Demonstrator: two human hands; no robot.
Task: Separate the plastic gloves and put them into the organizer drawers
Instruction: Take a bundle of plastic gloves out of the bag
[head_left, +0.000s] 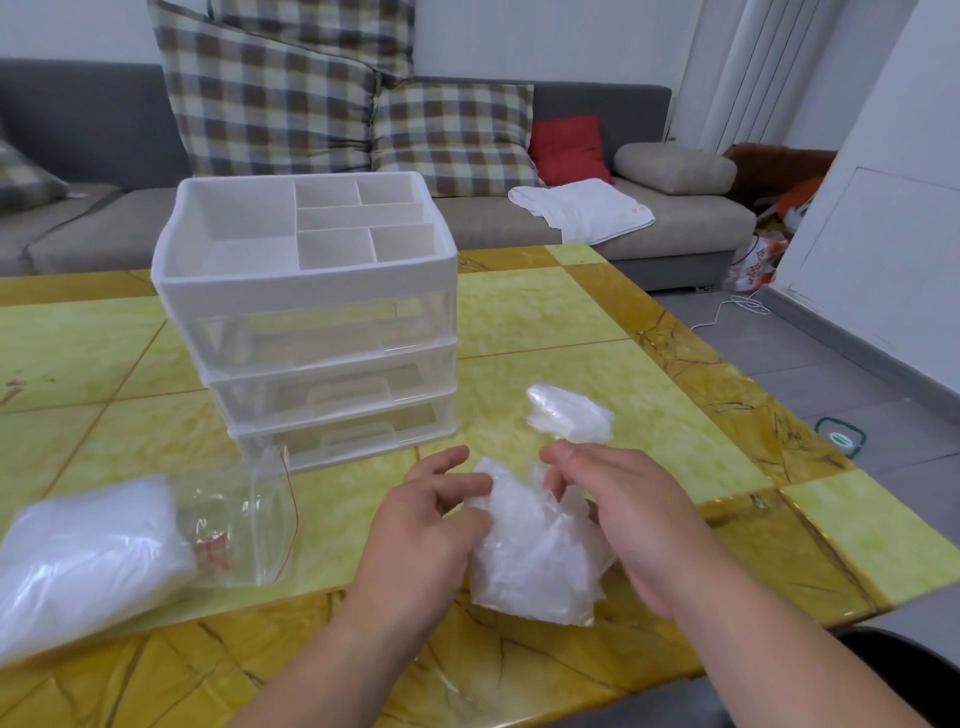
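Observation:
A crumpled bunch of clear plastic gloves (535, 556) hangs between my hands just above the table. My left hand (421, 525) pinches its left edge and my right hand (628, 514) pinches its upper right part. Another small wad of gloves (569, 413) lies on the table beyond my right hand. The white organizer (311, 312) stands ahead and to the left, its three clear drawers pushed in and its top tray divided into compartments. A zip bag (104, 551) stuffed with more gloves lies at the left, mouth open toward the organizer.
The table (571, 312) is glossy yellow-green with brown borders; its right edge drops to a grey floor. A grey sofa (675, 218) with checked cushions and a white towel (587, 208) stands behind. A white cable (727, 312) runs across the floor.

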